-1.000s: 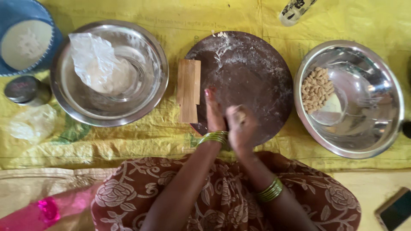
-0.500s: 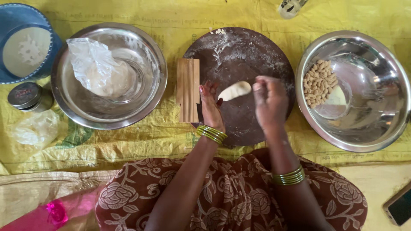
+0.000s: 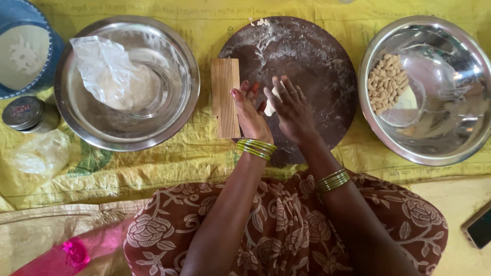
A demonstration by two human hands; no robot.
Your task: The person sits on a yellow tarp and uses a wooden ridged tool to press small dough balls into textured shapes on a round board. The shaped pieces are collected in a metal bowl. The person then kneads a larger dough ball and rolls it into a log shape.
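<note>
Head view, looking straight down: the person is sitting over a round dark board [image 3: 312, 61] dusted with flour, and both hands are meeting above its near half. The left hand [image 3: 250, 115] is lying palm-up with its fingers loosely spread, its outer edge just beside a ridged wooden block [image 3: 225, 97]. The right hand [image 3: 291, 110] is pressing down against it, fingers stretched out and close together. Between the 2 palms a small pale piece of dough [image 3: 272, 97] is showing, only a sliver of it peeking out near the fingertips, so its shape is mostly hidden; what shows is running up and away from the person, roughly along the fingers. The ridged block is lying with its long axis pointing away from the person, overlapping the board's left edge. Left of it, a steel bowl [image 3: 76, 117] is holding a crumpled plastic bag [image 3: 102, 66] over white dough. On the right, another steel bowl [image 3: 460, 148] is holding a heap of small shaped pieces [image 3: 386, 82]. Everything is resting on a yellow sheet [image 3: 169, 163].
</note>
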